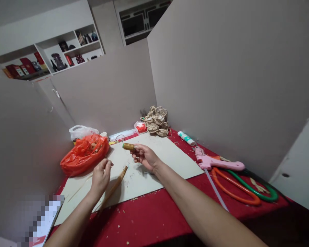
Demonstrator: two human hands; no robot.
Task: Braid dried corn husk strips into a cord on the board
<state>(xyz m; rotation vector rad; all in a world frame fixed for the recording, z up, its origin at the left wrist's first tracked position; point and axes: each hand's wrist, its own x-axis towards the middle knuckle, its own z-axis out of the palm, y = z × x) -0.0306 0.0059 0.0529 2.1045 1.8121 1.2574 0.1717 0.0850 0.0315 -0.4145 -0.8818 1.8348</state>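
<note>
My right hand (145, 157) is closed around one end of a spool of golden-brown thread (128, 147), raised above the pale board (146, 187). The spool has a green tip and points left. To its left, my left hand (101, 174) is closed in a pinch, and whatever lies between its fingertips is too fine to make out. A bundle of tan straw strands (117, 181) slants beside my left wrist, its tied-looking end towards the middle of the board. Under my right hand shows a thin metal tool (148, 173), partly hidden.
An orange-red plastic bag (79, 157) with scraps stands at left. Small woven straw sandals (157, 121) are piled at the back corner. On the red cloth (144, 219) at right lie a pink glue gun (218, 163), a glue stick (216, 190) and orange (234, 190) and green loops (269, 198). Grey partitions surround the table.
</note>
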